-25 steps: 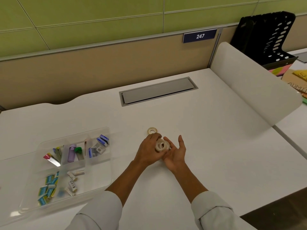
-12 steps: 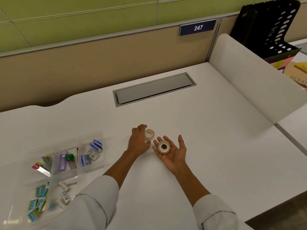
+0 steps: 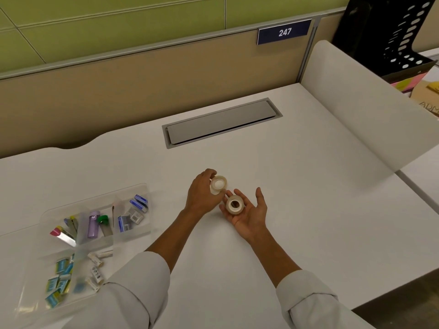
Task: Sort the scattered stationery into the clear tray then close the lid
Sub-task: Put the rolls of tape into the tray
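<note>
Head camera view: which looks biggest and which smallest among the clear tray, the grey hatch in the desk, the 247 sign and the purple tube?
1. clear tray
2. grey hatch
3. 247 sign
4. purple tube
The tray lies nearer the camera than the hatch, so that pair is unsure.

Whitish tape rolls (image 3: 235,204), white desk (image 3: 297,198)
</note>
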`<state>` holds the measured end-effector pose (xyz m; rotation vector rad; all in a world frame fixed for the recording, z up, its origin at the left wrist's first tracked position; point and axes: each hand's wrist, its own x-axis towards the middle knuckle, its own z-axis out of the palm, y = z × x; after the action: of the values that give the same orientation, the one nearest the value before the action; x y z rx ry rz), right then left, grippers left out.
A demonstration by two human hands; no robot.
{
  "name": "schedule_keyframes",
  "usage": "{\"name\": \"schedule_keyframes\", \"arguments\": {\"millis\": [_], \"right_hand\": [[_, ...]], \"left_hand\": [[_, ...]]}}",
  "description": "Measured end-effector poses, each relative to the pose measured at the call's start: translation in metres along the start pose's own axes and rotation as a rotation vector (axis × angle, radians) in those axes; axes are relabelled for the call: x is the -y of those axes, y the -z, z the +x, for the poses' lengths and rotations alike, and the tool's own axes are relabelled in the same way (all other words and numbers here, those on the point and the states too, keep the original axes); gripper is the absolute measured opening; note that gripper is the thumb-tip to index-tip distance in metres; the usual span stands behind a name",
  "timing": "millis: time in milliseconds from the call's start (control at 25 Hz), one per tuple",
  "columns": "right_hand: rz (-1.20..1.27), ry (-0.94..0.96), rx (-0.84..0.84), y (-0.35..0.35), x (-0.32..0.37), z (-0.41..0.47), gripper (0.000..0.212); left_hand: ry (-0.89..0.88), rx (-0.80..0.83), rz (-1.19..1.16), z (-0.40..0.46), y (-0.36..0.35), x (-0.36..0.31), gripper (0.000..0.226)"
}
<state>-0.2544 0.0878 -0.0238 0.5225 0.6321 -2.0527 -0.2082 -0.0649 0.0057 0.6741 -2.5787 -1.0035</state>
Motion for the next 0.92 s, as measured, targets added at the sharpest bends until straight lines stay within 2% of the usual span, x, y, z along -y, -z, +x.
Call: {"name": "schedule_keyframes", "arguments": {"millis": [200, 280, 480, 680, 920], "right_hand": [[-0.088, -0.013, 0.047, -0.006, -0.008, -0.012, 0.079], [-0.088, -0.020, 0.084, -0.010, -0.011, -0.018, 0.073], [-0.078, -0.050, 0.084, -0.015, -0.011, -0.035, 0.043], [-0.221, -0.135, 0.127, -0.020, -0.022, -0.048, 0.024], [-0.489, -0.154, 0.157, -0.047, -0.064, -0.059, 0.013]], "left_hand": [[-0.158, 0.127, 0.020, -0.038, 0.005, -0.032, 0.066], [-0.177, 0.153, 0.039, -0.051, 0.004, -0.039, 0.067], [-0.265, 0.022, 0.088, -0.070, 0.022, -0.034, 0.081], [-0.183, -0.117, 0.175, -0.097, 0.058, -0.011, 0.087], [0.098, -0.129, 0.281, -0.153, 0.133, 0.043, 0.113]]}}
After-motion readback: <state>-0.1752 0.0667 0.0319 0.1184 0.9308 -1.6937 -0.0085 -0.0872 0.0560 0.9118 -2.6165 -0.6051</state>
